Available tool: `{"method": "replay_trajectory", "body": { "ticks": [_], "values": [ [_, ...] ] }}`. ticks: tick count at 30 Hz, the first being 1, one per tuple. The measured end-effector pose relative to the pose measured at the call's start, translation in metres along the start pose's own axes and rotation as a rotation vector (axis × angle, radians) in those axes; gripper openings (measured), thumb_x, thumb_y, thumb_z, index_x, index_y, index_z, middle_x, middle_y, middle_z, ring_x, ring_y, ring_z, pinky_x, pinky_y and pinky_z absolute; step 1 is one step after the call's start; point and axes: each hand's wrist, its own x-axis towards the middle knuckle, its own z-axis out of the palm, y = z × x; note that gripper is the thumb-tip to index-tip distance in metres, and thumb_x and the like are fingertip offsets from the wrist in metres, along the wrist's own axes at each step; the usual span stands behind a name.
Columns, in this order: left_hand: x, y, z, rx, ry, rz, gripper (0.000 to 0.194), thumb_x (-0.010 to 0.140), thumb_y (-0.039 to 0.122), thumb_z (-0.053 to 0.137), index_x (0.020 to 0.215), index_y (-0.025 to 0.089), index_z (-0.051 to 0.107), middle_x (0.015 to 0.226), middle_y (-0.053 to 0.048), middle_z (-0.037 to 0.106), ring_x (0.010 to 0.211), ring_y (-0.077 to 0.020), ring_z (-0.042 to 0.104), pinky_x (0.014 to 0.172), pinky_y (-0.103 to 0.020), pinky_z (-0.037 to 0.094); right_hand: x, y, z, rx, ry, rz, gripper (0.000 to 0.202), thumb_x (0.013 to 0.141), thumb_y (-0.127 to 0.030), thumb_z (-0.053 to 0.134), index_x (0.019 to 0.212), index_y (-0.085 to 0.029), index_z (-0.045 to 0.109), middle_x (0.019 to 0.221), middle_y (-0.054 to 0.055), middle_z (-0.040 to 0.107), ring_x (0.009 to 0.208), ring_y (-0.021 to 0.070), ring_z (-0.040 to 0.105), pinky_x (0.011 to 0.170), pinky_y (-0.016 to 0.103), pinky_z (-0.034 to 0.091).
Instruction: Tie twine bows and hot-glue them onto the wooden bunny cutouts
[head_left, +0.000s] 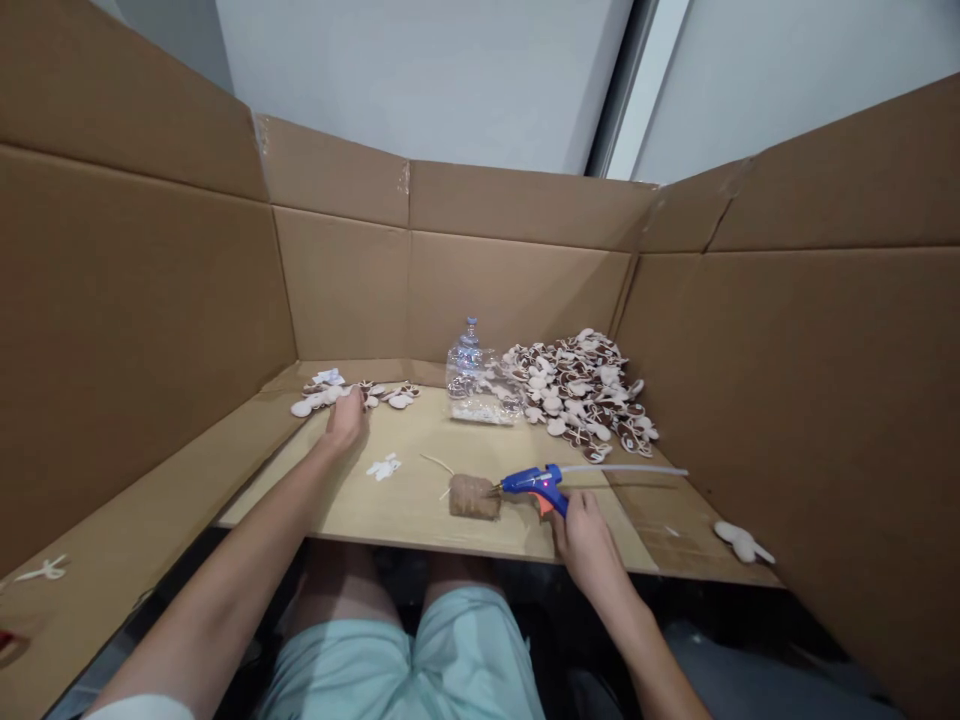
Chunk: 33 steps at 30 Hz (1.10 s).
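My right hand is wrapped round the handle of a blue glue gun with an orange trigger and a long white glue stick at its back. The gun's nozzle rests at a brown roll near the board's front edge. My left hand reaches to a small row of white and brown felt pieces at the back left; its fingertips are among them, and whether they grip one is hidden. Small white pieces lie between the left hand and the roll.
A big heap of brown and white pieces stands at the back right, beside a clear plastic bag and a bottle. Cardboard walls enclose the board. A white felt piece lies far right.
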Motion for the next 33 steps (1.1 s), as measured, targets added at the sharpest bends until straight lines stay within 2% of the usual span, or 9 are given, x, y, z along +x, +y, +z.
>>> {"method": "replay_trajectory", "body": {
  "ticks": [3, 4, 7, 9, 12, 16, 21, 26, 33],
  "values": [
    [-0.018, 0.011, -0.003, -0.233, 0.034, 0.010, 0.029, 0.091, 0.032, 0.057, 0.114, 0.014, 0.059, 0.111, -0.008, 0.064, 0.092, -0.0199, 0.064, 0.078, -0.040, 0.055, -0.003, -0.007, -0.009, 0.037, -0.024, -0.010, 0.029, 0.093, -0.016, 0.038, 0.116, -0.006, 0.052, 0.084, 0.015, 0.069, 0.073, 0.0256, 0.068, 0.063, 0.032, 0.048],
    [-0.027, 0.016, -0.003, -0.308, 0.029, 0.030, 0.027, 0.091, 0.033, 0.057, 0.110, 0.014, 0.061, 0.105, -0.008, 0.066, 0.088, -0.0189, 0.065, 0.076, -0.038, 0.055, -0.005, -0.009, -0.012, 0.048, -0.016, -0.026, 0.031, 0.094, -0.017, 0.036, 0.119, -0.006, 0.050, 0.084, 0.015, 0.070, 0.072, 0.0260, 0.069, 0.063, 0.032, 0.048],
    [-0.064, 0.031, -0.004, -0.515, -0.003, 0.095, 0.028, 0.089, 0.037, 0.055, 0.093, 0.013, 0.069, 0.090, -0.007, 0.072, 0.082, -0.0188, 0.068, 0.074, -0.033, 0.056, -0.009, -0.012, -0.017, 0.101, 0.085, -0.113, 0.039, 0.094, -0.021, 0.032, 0.128, -0.007, 0.046, 0.109, 0.021, 0.067, 0.088, 0.0282, 0.069, 0.071, 0.036, 0.051],
    [-0.096, 0.042, -0.006, -0.624, -0.041, 0.123, 0.031, 0.085, 0.039, 0.056, 0.093, 0.013, 0.071, 0.092, -0.009, 0.075, 0.085, -0.0208, 0.070, 0.077, -0.033, 0.056, -0.014, -0.014, -0.019, 0.159, 0.161, -0.165, 0.045, 0.092, -0.026, 0.035, 0.131, -0.005, 0.044, 0.120, 0.023, 0.063, 0.096, 0.0295, 0.068, 0.075, 0.039, 0.053],
    [-0.145, 0.058, -0.013, -0.731, -0.097, 0.148, 0.032, 0.078, 0.037, 0.065, 0.101, 0.016, 0.072, 0.103, -0.010, 0.075, 0.093, -0.0229, 0.070, 0.081, -0.033, 0.055, -0.024, -0.018, -0.023, 0.248, 0.222, -0.204, 0.055, 0.090, -0.039, 0.044, 0.134, -0.005, 0.043, 0.123, 0.023, 0.062, 0.100, 0.0304, 0.066, 0.078, 0.040, 0.055],
    [-0.190, 0.076, -0.024, -0.802, -0.166, 0.134, 0.025, 0.076, 0.033, 0.071, 0.094, 0.017, 0.075, 0.097, -0.009, 0.076, 0.092, -0.0226, 0.070, 0.083, -0.030, 0.054, -0.041, -0.029, -0.033, 0.366, 0.288, -0.248, 0.055, 0.090, -0.049, 0.049, 0.129, -0.010, 0.051, 0.119, 0.018, 0.065, 0.105, 0.0285, 0.065, 0.086, 0.039, 0.054],
    [-0.209, 0.086, -0.030, -0.869, -0.266, 0.104, 0.025, 0.074, 0.027, 0.073, 0.098, 0.019, 0.076, 0.099, -0.006, 0.077, 0.092, -0.0213, 0.070, 0.083, -0.029, 0.053, -0.056, -0.043, -0.046, 0.444, 0.284, -0.290, 0.048, 0.089, -0.047, 0.052, 0.122, -0.012, 0.057, 0.109, 0.015, 0.069, 0.095, 0.0258, 0.068, 0.080, 0.034, 0.055],
    [-0.216, 0.091, -0.034, -0.917, -0.319, 0.054, 0.029, 0.070, 0.022, 0.075, 0.099, 0.020, 0.076, 0.103, -0.006, 0.077, 0.095, -0.0210, 0.070, 0.085, -0.029, 0.053, -0.061, -0.046, -0.051, 0.455, 0.261, -0.302, 0.044, 0.089, -0.044, 0.053, 0.118, -0.012, 0.060, 0.101, 0.013, 0.071, 0.085, 0.0233, 0.069, 0.075, 0.031, 0.056],
    [-0.221, 0.097, -0.045, -1.006, -0.355, -0.015, 0.032, 0.062, 0.018, 0.078, 0.094, 0.019, 0.077, 0.099, -0.006, 0.078, 0.091, -0.0222, 0.071, 0.084, -0.032, 0.056, -0.062, -0.044, -0.051, 0.447, 0.284, -0.323, 0.040, 0.088, -0.040, 0.055, 0.115, -0.012, 0.061, 0.097, 0.012, 0.071, 0.079, 0.0220, 0.068, 0.073, 0.030, 0.055]
  ]
}}
